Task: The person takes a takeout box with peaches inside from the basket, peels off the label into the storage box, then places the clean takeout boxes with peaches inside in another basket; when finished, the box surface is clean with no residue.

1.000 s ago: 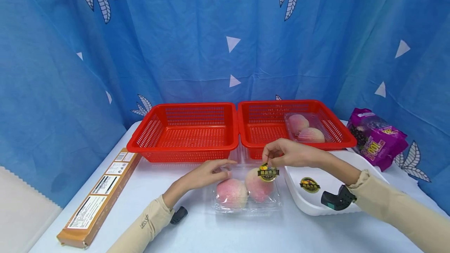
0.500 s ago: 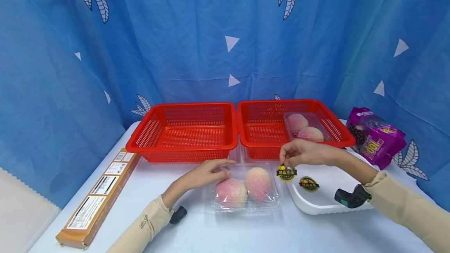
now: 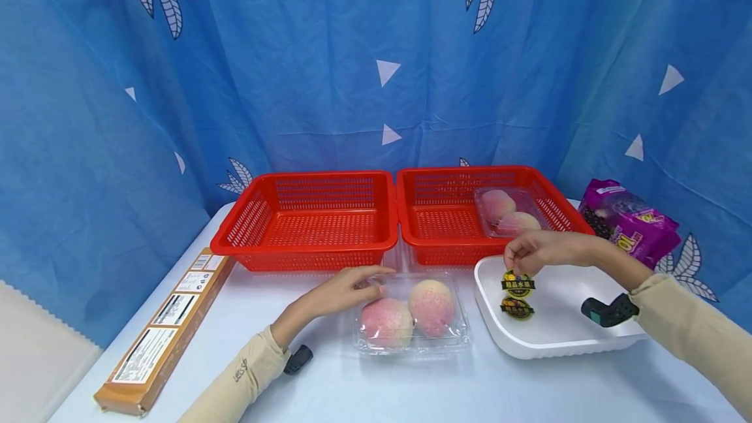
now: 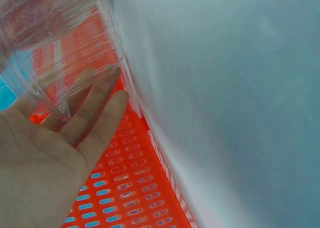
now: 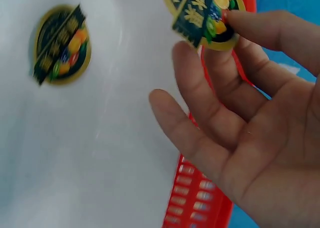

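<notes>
Pinching a round gold-and-black sticker [image 3: 518, 284] by its upper edge between thumb and fingertip, the right hand [image 3: 543, 250] holds it above the white tray [image 3: 552, 338]; in the right wrist view the remaining fingers are loosely spread. A second sticker [image 3: 517, 307] of the same kind lies flat on the tray floor directly below the held one. Whether the two touch cannot be told from the head view; the wrist view shows them apart.

The left hand [image 3: 343, 290] rests with straight fingers against the left rear corner of the clear clamshell [image 3: 411, 343], gripping nothing. Two peaches [image 3: 431, 305] sit inside it, side by side.

Edges: the clamshell lies just beside the tray's left rim, with a narrow strip of table [image 3: 376, 390] between them. Behind it, two red baskets [image 3: 305, 217] stand side by side, rims touching. The right basket [image 3: 435, 214] holds another clear pack of peaches [image 3: 508, 213] at its right end. The tray's rear rim sits close to that basket's front wall. Open table surface lies in front of the clamshell and tray, and between the clamshell and the long brown box [image 3: 161, 331] at the left table edge.

Obstructions: a purple bag [image 3: 628, 227] at the far right is partly behind the right forearm. Sticker lettering is too small to read. The left wrist view is blurred, showing only fingers against ribbed clear plastic and red mesh.
</notes>
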Demonstrator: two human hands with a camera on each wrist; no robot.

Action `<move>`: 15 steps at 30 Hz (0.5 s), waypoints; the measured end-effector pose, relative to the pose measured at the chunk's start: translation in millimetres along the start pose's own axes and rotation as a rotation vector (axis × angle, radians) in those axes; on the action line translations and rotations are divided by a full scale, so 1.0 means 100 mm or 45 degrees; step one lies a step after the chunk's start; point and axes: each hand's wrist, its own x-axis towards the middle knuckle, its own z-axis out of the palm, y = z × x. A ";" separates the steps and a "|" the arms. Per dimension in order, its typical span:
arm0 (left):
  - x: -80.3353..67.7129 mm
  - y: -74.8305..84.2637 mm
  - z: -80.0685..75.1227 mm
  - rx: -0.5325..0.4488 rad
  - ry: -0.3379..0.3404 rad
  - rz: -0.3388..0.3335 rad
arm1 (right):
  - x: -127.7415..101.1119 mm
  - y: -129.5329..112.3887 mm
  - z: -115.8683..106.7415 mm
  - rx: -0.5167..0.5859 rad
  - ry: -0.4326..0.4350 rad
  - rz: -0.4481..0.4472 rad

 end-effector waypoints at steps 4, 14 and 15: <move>0.04 -0.18 0.03 0.018 0.005 0.010 | -0.04 0.11 -0.05 0.027 -0.036 0.036; 0.05 -0.24 0.03 0.037 -0.008 0.020 | -0.13 0.36 -0.05 -0.072 -0.021 0.191; 0.05 -0.24 0.03 0.036 -0.007 0.019 | -0.13 0.37 -0.04 -0.098 -0.008 0.227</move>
